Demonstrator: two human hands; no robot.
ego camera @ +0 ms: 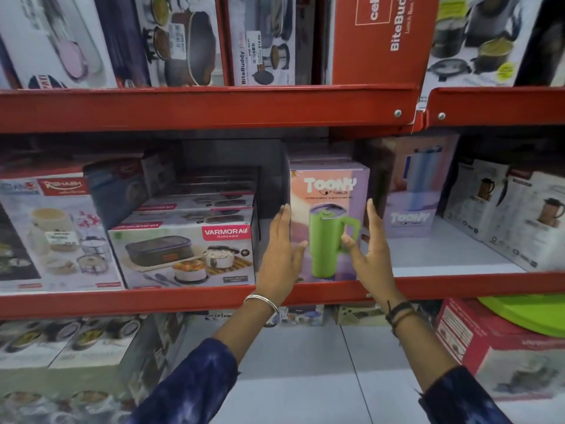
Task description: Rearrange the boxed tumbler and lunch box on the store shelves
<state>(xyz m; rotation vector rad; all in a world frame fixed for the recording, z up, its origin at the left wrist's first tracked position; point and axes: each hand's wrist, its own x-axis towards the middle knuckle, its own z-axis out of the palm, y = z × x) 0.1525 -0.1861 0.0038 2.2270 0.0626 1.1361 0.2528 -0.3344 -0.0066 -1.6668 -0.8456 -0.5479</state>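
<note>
Step in hand: the tumbler half of the job, by my reading; both hands frame the upright pastel pink-and-lilac cardboard box printed with a green handled tumbler (328,221), either about to lift it or just squaring it in place.
Tumbler box position: standing at the front edge of the red metal middle shelf (183,301), with a dark gap to its left and a second lilac tumbler box (411,206) set further back on its right.
Lunch box position: the white lunch-box carton with a red brand panel (182,255) lies flat, left of the gap, at the shelf front with at least 2 similar cartons stacked on it; neither hand touches it.
Left hand (282,249): open and flat, fingers straight up along the box's left edge, thumb across the front face; touching or very nearly so.
Right hand (371,249): fingers spread wide near the right edge, thumb tip on the printed front; not closed around anything.
Grip overall: wide, 2 open palms bracketing the box, nothing held.
Next move calls for: pressing both palms inward on the side faces, then lifting or sliding it clear of the shelf lip without tipping it.
</note>
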